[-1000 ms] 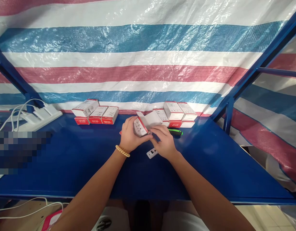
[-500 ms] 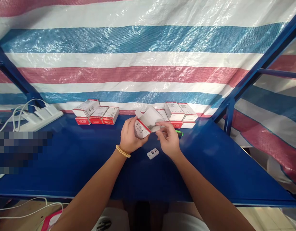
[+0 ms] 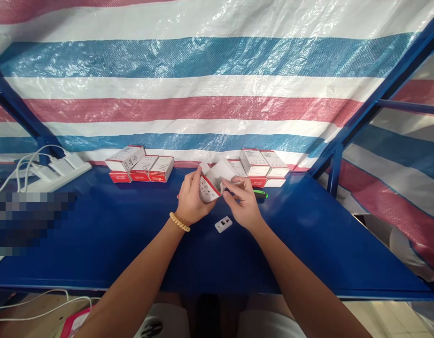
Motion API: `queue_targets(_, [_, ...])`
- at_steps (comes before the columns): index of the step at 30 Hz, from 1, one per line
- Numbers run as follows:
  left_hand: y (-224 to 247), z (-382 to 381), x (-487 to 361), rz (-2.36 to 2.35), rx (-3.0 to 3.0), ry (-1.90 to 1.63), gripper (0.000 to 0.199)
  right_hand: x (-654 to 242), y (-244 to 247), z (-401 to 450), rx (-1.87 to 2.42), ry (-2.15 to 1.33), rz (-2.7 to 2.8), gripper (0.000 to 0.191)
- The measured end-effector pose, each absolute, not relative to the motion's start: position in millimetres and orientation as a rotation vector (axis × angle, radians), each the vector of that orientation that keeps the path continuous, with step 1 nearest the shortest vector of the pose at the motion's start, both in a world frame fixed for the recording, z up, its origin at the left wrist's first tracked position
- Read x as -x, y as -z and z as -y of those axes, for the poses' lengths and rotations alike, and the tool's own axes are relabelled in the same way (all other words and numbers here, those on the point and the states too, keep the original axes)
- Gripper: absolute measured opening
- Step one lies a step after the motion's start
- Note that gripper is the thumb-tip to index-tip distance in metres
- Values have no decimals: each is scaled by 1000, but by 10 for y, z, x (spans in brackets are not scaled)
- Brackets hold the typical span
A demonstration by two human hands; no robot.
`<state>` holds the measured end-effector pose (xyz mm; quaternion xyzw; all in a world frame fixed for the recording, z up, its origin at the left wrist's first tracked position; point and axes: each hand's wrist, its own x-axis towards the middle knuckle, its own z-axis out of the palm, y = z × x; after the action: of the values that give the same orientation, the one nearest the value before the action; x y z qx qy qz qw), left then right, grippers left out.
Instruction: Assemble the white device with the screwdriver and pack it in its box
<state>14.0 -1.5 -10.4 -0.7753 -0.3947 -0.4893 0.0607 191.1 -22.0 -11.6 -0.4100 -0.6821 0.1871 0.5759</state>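
My left hand [image 3: 193,198], with a beaded bracelet at the wrist, is wrapped round a small white and red cardboard box [image 3: 209,188]. The box is tilted, its flaps raised and its open end facing right. At that opening is my right hand [image 3: 242,202], thumb and fingers pinched together. Something pale shows by its fingertips, too small to tell whether it is a flap or an item. Below the hands, a small white plastic piece with dark openings [image 3: 223,224] lies on the blue table [image 3: 203,263]. The inside of the box is mostly hidden.
Several white and red boxes are stacked at the back left [image 3: 139,166] and back right [image 3: 264,164]. A green and black handle [image 3: 261,193] lies beyond my right hand. A power strip with white plugs [image 3: 58,171] is at the left. A striped tarp [image 3: 203,108] hangs behind.
My right hand's fingertips have moved slightly left, further into the box opening. The pale bit by them is now less visible. My left hand keeps its hold on the box.
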Motion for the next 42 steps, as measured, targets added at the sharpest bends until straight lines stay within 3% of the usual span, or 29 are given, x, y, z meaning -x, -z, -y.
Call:
queue_targets(11, [33, 18, -141, 1075, 2379, 1582, 67, -1959, 105, 226, 991, -524, 1747, 38])
queue_targets(18, [27, 22, -140, 1104, 2388, 1542, 64, -1949, 93, 254, 952, -362, 1730, 32])
queue_targets(25, [60, -11, -104, 1174, 2355, 1584, 65, -1925, 141, 261, 820, -279, 1941, 46])
queue_targets(33, [82, -7, -139, 1096, 2327, 1584, 60, -1937, 63, 298, 723, -1, 1924, 39])
queue_targets(42, [60, 4, -166, 1116, 2349, 1593, 65, -1924, -47, 396, 636, -37, 1845, 48])
